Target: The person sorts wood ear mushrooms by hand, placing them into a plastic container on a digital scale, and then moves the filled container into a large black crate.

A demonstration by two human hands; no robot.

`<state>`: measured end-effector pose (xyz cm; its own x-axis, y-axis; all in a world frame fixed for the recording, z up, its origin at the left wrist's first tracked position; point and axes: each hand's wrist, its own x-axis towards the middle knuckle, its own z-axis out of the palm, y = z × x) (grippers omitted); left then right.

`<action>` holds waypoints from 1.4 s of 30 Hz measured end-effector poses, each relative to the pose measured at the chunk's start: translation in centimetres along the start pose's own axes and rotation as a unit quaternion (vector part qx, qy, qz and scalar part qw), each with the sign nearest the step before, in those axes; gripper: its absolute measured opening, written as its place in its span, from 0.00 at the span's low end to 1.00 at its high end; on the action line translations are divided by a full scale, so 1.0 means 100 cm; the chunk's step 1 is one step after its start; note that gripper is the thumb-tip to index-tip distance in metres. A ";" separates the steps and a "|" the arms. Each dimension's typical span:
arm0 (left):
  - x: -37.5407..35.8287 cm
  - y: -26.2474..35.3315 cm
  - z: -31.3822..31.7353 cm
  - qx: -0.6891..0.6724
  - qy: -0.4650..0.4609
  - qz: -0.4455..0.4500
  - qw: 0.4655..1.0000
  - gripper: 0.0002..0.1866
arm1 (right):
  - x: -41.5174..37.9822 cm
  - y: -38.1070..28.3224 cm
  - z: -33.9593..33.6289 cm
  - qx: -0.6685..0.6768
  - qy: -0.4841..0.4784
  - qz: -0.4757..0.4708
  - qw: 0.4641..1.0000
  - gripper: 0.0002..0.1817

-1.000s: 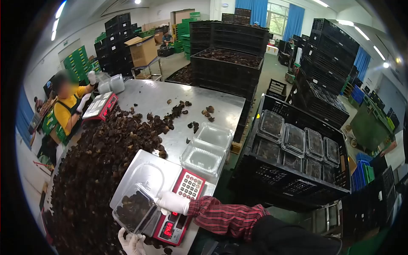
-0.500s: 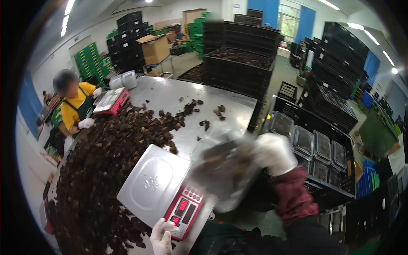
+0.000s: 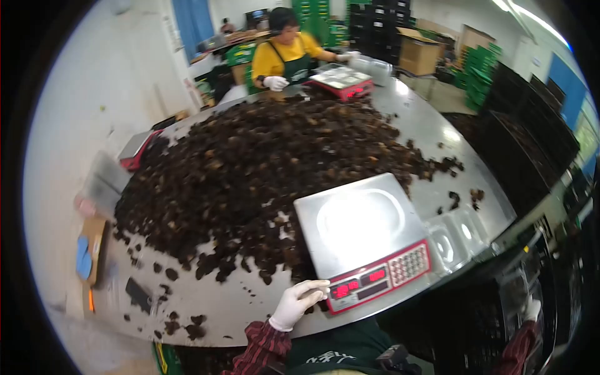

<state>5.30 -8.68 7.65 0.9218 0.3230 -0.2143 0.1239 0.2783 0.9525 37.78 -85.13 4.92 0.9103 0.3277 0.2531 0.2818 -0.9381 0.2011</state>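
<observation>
My left hand (image 3: 301,304), in a white glove, rests at the front left corner of a red scale (image 3: 375,275), with its thumb and fingers apart and nothing held. The scale's bare silver plate (image 3: 356,225) reflects the light, and its red digits are lit. My right hand (image 3: 532,309), also gloved, is low at the far right beside the dark crates; its fingers are too small and blurred to read. Clear plastic trays (image 3: 459,237) stand right of the scale. A large heap of dark brown pieces (image 3: 250,169) lies behind and left of it.
Across the metal table (image 3: 231,312), a co-worker (image 3: 290,53) in yellow stands at another red scale (image 3: 344,81). A third scale (image 3: 134,150) is at the left edge. Black crates (image 3: 519,144) stand at the right. A dark flat object (image 3: 139,295) lies front left.
The view has swung left. My right hand has moved from beside the scale down to the far right, and the filled clear container is no longer seen in front of it. My left hand remains by the scale.
</observation>
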 end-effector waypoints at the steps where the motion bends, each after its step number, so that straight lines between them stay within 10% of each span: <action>1: 0.001 0.000 -0.008 0.009 0.016 0.002 1.000 0.14 | 0.011 -0.013 -0.011 0.004 0.042 0.105 0.994 0.16; 3: 0.007 -0.001 -0.023 0.072 0.077 0.038 0.994 0.11 | 0.024 -0.066 -0.061 0.010 0.123 0.315 0.941 0.16; 5: 0.026 -0.008 -0.048 0.229 0.129 0.171 0.950 0.11 | 0.050 -0.168 -0.135 0.167 0.233 0.288 0.914 0.16; 8: 0.064 0.007 -0.068 0.436 0.211 0.304 0.820 0.12 | 0.069 -0.302 -0.170 0.234 0.298 -0.038 0.925 0.06; 12: 0.091 -0.026 -0.084 0.692 0.134 0.172 0.688 0.22 | 0.097 -0.414 -0.140 0.278 0.175 -0.108 0.938 0.05; 16: 0.072 -0.041 -0.113 0.699 0.188 0.190 0.663 0.08 | 0.119 -0.440 -0.059 0.246 0.015 -0.106 0.963 0.16; 18: 0.052 -0.028 -0.123 0.692 0.185 0.103 0.691 0.09 | 0.118 -0.435 -0.019 0.281 -0.051 -0.125 0.950 0.33; 22: 0.050 0.003 -0.134 0.668 0.187 0.125 0.710 0.12 | 0.120 -0.451 -0.060 0.219 -0.235 -0.021 0.947 0.28; 29: 0.157 0.014 -0.219 0.594 0.397 0.175 0.678 0.17 | 0.119 -0.420 -0.002 0.256 -0.079 -0.118 0.956 0.26; 33: 0.164 -0.005 -0.212 0.536 0.286 0.127 0.784 0.11 | 0.122 -0.441 -0.038 0.220 -0.238 -0.023 0.946 0.25; 35: 0.144 -0.014 -0.188 0.544 0.200 0.153 0.800 0.11 | 0.115 -0.429 0.009 0.312 0.065 -0.116 0.941 0.16; 42: 0.088 0.031 -0.175 0.496 0.184 0.199 0.825 0.14 | 0.114 -0.446 -0.045 0.293 -0.045 -0.091 0.951 0.14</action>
<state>7.43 10.83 4.91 0.8104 0.5143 0.2807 0.2463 -0.7337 0.6332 34.23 -39.08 3.14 0.8454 0.5036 0.1777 0.5332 -0.7768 -0.3351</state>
